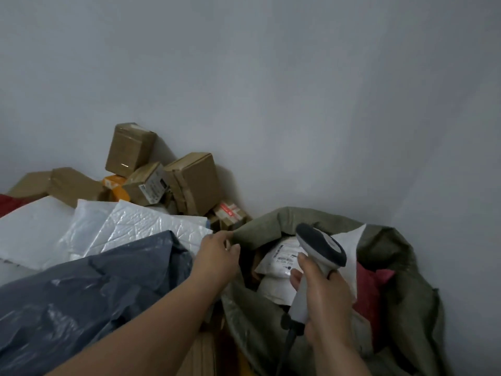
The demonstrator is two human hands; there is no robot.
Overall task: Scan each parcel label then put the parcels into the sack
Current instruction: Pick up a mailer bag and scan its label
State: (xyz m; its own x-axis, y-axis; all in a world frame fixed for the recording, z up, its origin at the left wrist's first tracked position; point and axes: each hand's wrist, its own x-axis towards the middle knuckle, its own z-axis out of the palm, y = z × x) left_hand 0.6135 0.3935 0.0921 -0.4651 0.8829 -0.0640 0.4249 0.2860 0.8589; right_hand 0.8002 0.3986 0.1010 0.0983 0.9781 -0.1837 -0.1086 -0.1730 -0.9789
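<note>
— Where were the hands at that moment?

— The left hand [217, 256] was at the near-left rim of the olive sack [401, 256], fingers curled onto the folded edge and pinching the cloth. The right hand [321, 290] was wrapped round the grip of the grey scanner [320, 248], whose dark head sat over the sack's mouth, its cable trailing down toward the near edge.

— And the parcels?

— A white labelled parcel [282, 260] lay inside the sack, just beneath the scanner's head, with its barcode label facing up. A red parcel [366, 289] was tucked in to its right, against the sack's wall. Outside, to the left, a large dark grey mailer bag [89, 294] lay nearest, under the left forearm, with white padded envelopes [130, 229] beyond it.

— Anything further back?

— A heap of brown cardboard boxes [189, 180] was piled against the pale wall [271, 90] at the far left, some tilted on one another, with an orange box [116, 188] wedged among them.
</note>
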